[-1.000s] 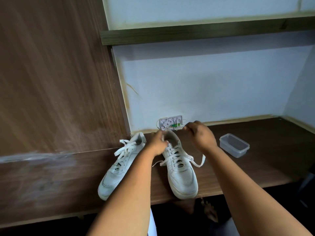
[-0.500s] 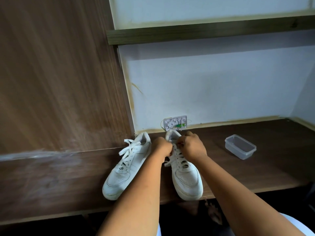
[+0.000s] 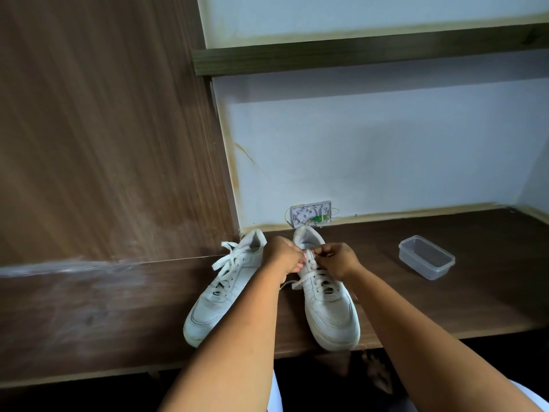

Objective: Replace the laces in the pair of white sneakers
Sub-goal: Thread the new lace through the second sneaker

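Note:
Two white sneakers stand side by side on the dark wooden desk (image 3: 445,307), toes toward me. The left sneaker (image 3: 221,295) has its white lace loose, the ends hanging off its left side. Over the top eyelets of the right sneaker (image 3: 328,310), my left hand (image 3: 282,255) and my right hand (image 3: 338,260) meet, and each pinches a part of that shoe's white lace (image 3: 310,263). A short lace end trails off the shoe's left side near my left wrist.
A clear, lidless plastic container (image 3: 426,257) sits on the desk to the right. A small white wall box (image 3: 310,214) with wires is fixed behind the shoes. A wooden side panel rises at the left, and a shelf (image 3: 356,52) runs above. The desk's front edge lies just under the toes.
My hands have come together from either side of the right sneaker's collar to its top eyelets. The loose lace ends that hung out on the right side are drawn in.

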Action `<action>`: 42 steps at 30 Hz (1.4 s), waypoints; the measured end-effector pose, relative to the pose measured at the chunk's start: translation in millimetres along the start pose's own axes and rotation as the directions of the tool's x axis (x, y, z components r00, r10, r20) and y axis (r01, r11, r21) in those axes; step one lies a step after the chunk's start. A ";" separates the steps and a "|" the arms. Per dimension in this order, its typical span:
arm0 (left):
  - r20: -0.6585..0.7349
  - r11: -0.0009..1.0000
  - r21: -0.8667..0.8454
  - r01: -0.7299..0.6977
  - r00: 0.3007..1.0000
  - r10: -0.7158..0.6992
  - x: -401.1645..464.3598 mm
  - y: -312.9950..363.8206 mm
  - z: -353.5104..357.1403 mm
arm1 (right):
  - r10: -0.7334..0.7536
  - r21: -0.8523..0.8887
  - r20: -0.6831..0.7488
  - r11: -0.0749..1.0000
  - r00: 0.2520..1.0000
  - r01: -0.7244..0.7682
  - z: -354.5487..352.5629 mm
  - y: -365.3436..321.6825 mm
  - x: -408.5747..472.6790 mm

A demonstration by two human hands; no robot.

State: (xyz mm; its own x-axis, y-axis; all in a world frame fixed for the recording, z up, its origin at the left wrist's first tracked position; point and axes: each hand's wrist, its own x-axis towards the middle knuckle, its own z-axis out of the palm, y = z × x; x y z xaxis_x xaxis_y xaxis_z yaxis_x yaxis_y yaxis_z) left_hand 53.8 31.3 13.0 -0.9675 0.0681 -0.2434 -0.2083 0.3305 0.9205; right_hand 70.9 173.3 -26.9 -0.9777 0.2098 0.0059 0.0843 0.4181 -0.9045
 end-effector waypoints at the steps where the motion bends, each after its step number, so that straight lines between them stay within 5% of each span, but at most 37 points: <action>1: -0.032 0.999 0.043 -0.010 0.999 0.011 0.7 0.2 1.3 | -0.016 -0.009 0.006 1.000 1.000 0.016 -0.6 1.0 0.0; 7: 0.026 0.997 0.006 0.083 0.996 -0.083 -8.0 9.8 -13.4 | -0.169 -0.427 0.161 0.876 0.972 0.223 -14.3 -2.5 3.8; 10: -0.089 0.995 -0.085 0.048 0.994 -0.056 1.8 19.3 -51.4 | -0.167 -0.398 0.232 0.883 0.958 0.250 -24.5 2.2 6.5; 12: -0.175 0.931 -0.365 0.003 0.982 -0.071 3.8 22.6 -74.4 | -0.163 -0.318 0.305 0.911 0.938 0.262 -31.2 2.3 6.1; 13: -0.164 0.798 -0.603 -0.016 0.981 -0.104 3.3 23.7 -80.8 | -0.163 -0.289 0.335 0.920 0.928 0.266 -35.9 0.7 4.6; 15: -0.076 0.311 -0.950 -0.036 0.990 -0.117 -1.3 25.1 -92.1 | -0.174 -0.242 0.365 0.931 0.915 0.273 -42.3 -1.3 3.5; 16: -0.065 0.160 -0.986 -0.050 0.994 -0.093 -3.7 27.0 -95.5 | -0.169 -0.230 0.368 0.936 0.914 0.266 -44.4 -1.5 3.2; 17: -0.083 0.164 -0.984 -0.070 0.994 -0.071 -6.5 30.1 -95.5 | -0.162 -0.223 0.366 0.941 0.916 0.255 -45.4 -1.6 3.2; 18: -0.132 0.350 -0.931 -0.104 0.990 -0.058 -6.2 32.0 -91.9 | -0.157 -0.218 0.359 0.944 0.920 0.246 -45.4 -1.0 3.6; 19: -0.196 0.646 -0.750 -0.142 0.980 -0.012 -8.1 33.4 -85.4 | -0.157 -0.222 0.353 0.944 0.922 0.246 -45.2 -1.6 3.0; 20: -0.221 0.902 -0.395 -0.175 0.971 0.091 -8.0 31.8 -75.4 | -0.160 -0.229 0.344 0.941 0.925 0.248 -43.9 -1.1 3.5; 21: -0.157 0.977 0.034 -0.213 0.964 0.215 -7.4 26.9 -62.2 | -0.164 -0.235 0.337 0.939 0.927 0.252 -42.9 -0.2 4.2; 22: -0.049 0.884 0.400 -0.242 0.957 0.285 -6.0 21.4 -48.8 | -0.166 -0.230 0.336 0.940 0.927 0.251 -42.1 0.3 5.1; 24: 0.148 0.615 0.736 -0.285 0.953 0.265 -6.9 13.1 -27.6 | -0.160 -0.227 0.336 0.943 0.928 0.245 -42.0 0.6 5.9; 28: 0.269 0.590 0.734 -0.337 0.941 0.203 -7.5 8.2 -8.7 | -0.162 -0.220 0.332 0.945 0.929 0.244 -40.8 0.3 4.8; 31: 0.259 0.757 0.568 -0.323 0.943 0.208 -12.2 9.5 -14.5 | -0.167 -0.220 0.332 0.943 0.929 0.249 -40.6 0.2 4.3; 34: 0.013 0.985 -0.007 -0.174 0.985 0.174 -17.7 21.1 -35.2 | -0.174 -0.247 0.337 0.932 0.925 0.266 -41.2 -0.8 4.0; 35: -0.094 0.945 -0.295 -0.140 0.989 0.117 -19.8 27.0 -46.9 | -0.182 -0.257 0.338 0.926 0.923 0.276 -41.4 -1.1 3.1; 37: -0.175 0.594 -0.796 -0.113 0.983 -0.048 -23.3 35.9 -74.9 | -0.192 -0.278 0.341 0.915 0.920 0.294 -41.2 -1.8 2.3; 39: -0.168 0.245 -0.958 -0.147 0.983 -0.068 -25.2 39.5 -97.2 | -0.188 -0.299 0.355 0.905 0.916 0.302 -39.2 -2.1 1.6; 40: -0.170 0.155 -0.975 -0.161 0.984 -0.047 -24.2 38.2 -101.1 | -0.186 -0.309 0.358 0.901 0.915 0.305 -37.6 -2.4 1.4; 42: -0.191 0.198 -0.963 -0.181 0.981 -0.033 -24.8 35.2 -98.3 | -0.194 -0.329 0.353 0.890 0.915 0.315 -34.5 -4.1 0.8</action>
State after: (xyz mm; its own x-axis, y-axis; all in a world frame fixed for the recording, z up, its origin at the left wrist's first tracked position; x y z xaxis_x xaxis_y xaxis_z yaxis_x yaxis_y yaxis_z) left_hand 56.4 -51.3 81.5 -0.9697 -0.1238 -0.2106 -0.0041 -0.8536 0.5210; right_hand 76.4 202.4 -8.5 -0.9792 -0.2009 0.0298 -0.1698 0.7288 -0.6633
